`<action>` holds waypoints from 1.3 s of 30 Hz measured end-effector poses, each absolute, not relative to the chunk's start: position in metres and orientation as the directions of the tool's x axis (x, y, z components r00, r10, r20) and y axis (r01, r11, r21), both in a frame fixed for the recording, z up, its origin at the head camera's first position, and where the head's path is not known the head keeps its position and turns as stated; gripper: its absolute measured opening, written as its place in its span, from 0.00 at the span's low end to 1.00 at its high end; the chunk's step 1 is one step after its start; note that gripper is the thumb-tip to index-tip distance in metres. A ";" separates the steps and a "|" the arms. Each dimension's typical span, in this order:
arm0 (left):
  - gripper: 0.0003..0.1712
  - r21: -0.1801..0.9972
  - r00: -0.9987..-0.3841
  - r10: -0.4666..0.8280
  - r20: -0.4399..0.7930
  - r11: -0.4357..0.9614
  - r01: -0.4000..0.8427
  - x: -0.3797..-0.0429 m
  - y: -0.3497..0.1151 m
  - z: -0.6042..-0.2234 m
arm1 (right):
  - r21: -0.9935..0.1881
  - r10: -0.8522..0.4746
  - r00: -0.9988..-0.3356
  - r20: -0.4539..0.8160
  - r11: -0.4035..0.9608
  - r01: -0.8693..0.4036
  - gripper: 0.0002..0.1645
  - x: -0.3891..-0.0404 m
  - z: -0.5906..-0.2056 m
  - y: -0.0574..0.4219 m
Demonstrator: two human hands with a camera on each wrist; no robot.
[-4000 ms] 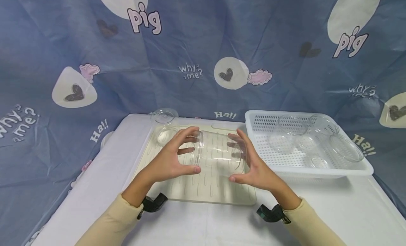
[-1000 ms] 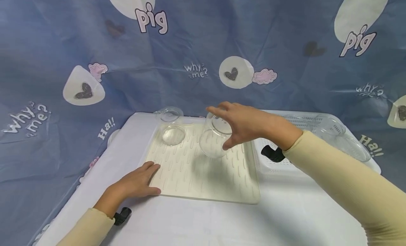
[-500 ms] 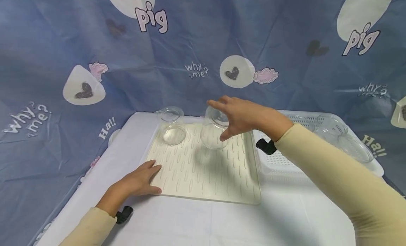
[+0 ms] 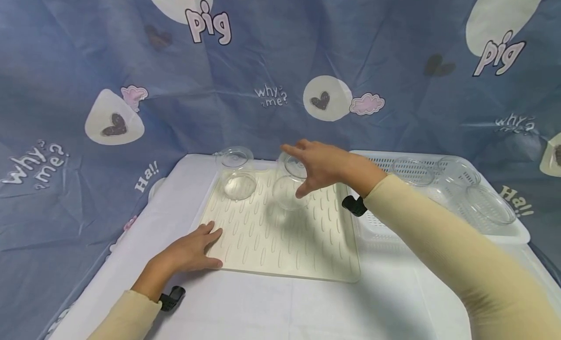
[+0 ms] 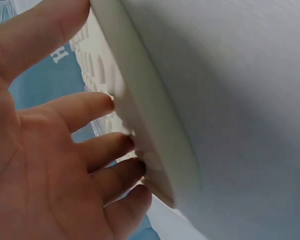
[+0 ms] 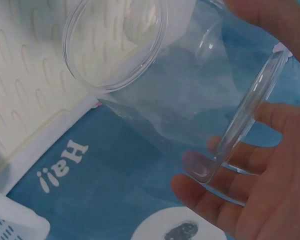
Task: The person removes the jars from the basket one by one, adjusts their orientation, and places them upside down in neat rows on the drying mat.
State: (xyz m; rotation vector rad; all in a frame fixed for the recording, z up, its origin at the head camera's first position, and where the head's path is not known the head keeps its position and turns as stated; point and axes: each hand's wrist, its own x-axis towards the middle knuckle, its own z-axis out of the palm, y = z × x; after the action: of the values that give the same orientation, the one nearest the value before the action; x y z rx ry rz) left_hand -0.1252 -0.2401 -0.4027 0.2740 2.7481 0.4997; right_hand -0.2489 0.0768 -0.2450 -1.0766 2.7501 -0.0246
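Note:
My right hand [image 4: 322, 164] grips a clear cylindrical jar [image 4: 286, 196] by its closed end, fingers and thumb around the edge. The jar is upside down over the rear middle of the cream ribbed mat [image 4: 280, 252]; whether its rim [image 6: 110, 82] touches the mat cannot be told. Fingers spread, my left hand [image 4: 186, 250] rests at the mat's front left edge, its fingertips on that edge in the left wrist view. Another clear container [image 4: 239, 186] stands at the mat's back left corner.
A white perforated basket [image 4: 372, 235] stands to the right of the mat with several clear round containers [image 4: 491, 203] inside. A white cloth [image 4: 245, 306] covers the table. Behind hangs a blue printed curtain [image 4: 241, 57].
Four seconds ago both hands held the jar sideways; my left hand then let go and went to the mat's edge. My right hand upended the jar, took it back, and lately shifted slightly left.

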 end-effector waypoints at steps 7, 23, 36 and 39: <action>0.51 0.347 -0.930 0.239 -0.277 0.928 0.135 -0.124 -0.240 -0.402 | -0.119 -0.667 -0.722 -0.184 0.745 -0.657 0.69 -0.251 -0.251 0.071; 0.52 0.379 -0.936 0.244 -0.252 0.915 0.137 -0.125 -0.241 -0.407 | -0.198 -0.674 -0.739 0.007 0.723 -0.661 0.68 -0.268 -0.281 0.075; 0.52 0.373 -0.936 0.256 -0.243 0.915 0.153 -0.125 -0.244 -0.408 | -0.309 -0.610 -0.788 0.085 0.735 -0.603 0.68 -0.280 -0.305 0.073; 0.52 0.369 -0.936 0.251 -0.247 0.917 0.149 -0.125 -0.244 -0.408 | -0.362 -0.594 -0.801 0.067 0.734 -0.575 0.68 -0.283 -0.311 0.073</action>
State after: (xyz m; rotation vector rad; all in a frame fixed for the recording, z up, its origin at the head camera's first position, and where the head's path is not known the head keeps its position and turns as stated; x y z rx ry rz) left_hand -0.1249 -0.2442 -0.4081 0.2971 2.7871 0.5040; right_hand -0.2829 0.0727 -0.3108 -0.9705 2.8760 -0.5726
